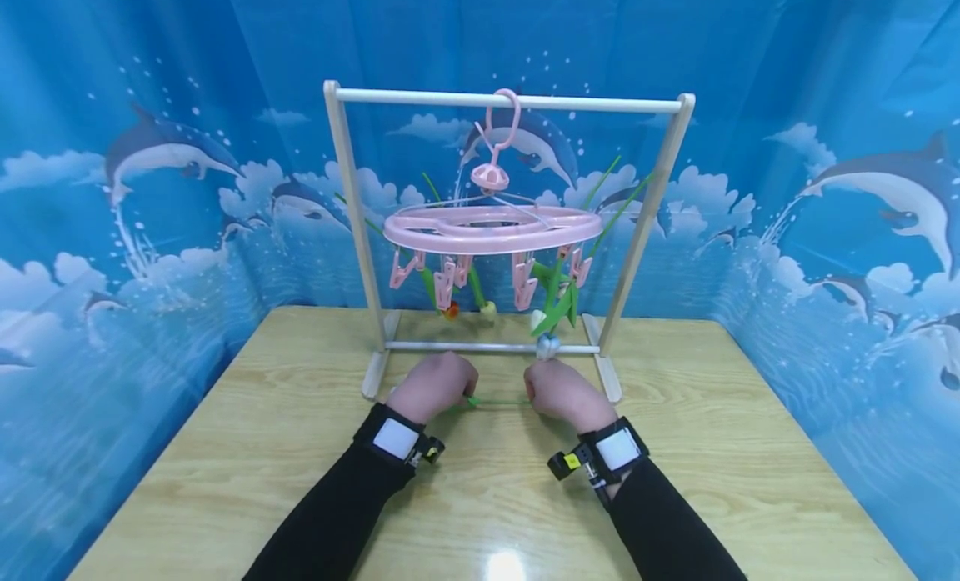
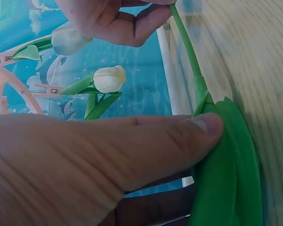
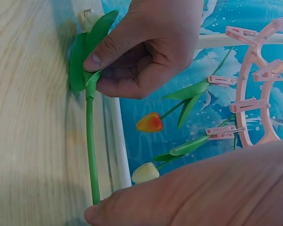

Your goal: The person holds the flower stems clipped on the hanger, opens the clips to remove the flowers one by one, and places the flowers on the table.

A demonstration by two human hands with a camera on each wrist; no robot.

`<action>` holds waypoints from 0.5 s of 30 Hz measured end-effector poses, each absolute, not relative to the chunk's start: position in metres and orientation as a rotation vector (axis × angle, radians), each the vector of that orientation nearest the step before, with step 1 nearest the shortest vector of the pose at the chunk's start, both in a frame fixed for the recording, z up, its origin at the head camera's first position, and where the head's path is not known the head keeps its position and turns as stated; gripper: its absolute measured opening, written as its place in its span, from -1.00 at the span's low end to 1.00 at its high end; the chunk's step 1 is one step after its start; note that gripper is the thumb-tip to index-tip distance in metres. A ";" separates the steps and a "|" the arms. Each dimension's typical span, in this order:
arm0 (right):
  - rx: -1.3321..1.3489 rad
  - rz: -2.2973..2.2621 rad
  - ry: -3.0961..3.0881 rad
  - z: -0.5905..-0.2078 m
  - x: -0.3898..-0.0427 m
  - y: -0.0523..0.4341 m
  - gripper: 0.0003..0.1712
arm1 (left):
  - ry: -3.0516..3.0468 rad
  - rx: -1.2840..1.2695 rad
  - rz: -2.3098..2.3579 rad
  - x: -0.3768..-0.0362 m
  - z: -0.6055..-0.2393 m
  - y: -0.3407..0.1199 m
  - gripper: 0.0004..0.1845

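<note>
Bright even overhead light, tabletop (image 1: 480, 514) glare, fisheye edges.

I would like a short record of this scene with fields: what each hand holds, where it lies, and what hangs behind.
left hand: pinches the leaves of the artificial flower
right hand: pinches the stem end
flower position: lying flat on the wooden table
behind: pink clip hanger on a wooden rack, with tulips clipped head down
</note>
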State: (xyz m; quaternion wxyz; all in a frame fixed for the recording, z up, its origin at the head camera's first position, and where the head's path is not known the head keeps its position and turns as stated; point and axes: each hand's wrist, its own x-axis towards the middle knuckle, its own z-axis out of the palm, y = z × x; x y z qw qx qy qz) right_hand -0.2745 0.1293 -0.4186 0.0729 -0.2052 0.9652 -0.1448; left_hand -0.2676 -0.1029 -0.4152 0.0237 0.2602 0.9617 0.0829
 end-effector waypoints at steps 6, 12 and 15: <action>-0.602 -0.399 2.913 -0.424 -0.276 0.129 -0.72 | 2.975 0.832 0.190 -0.270 -0.420 -0.102 -0.73; -0.637 -0.371 2.908 -0.427 -0.276 0.127 -0.68 | 2.968 0.855 0.183 -0.273 -0.425 -0.104 -0.70; -0.658 -0.354 2.909 -0.429 -0.277 0.129 -0.66 | 2.965 0.864 0.159 -0.275 -0.427 -0.103 -0.71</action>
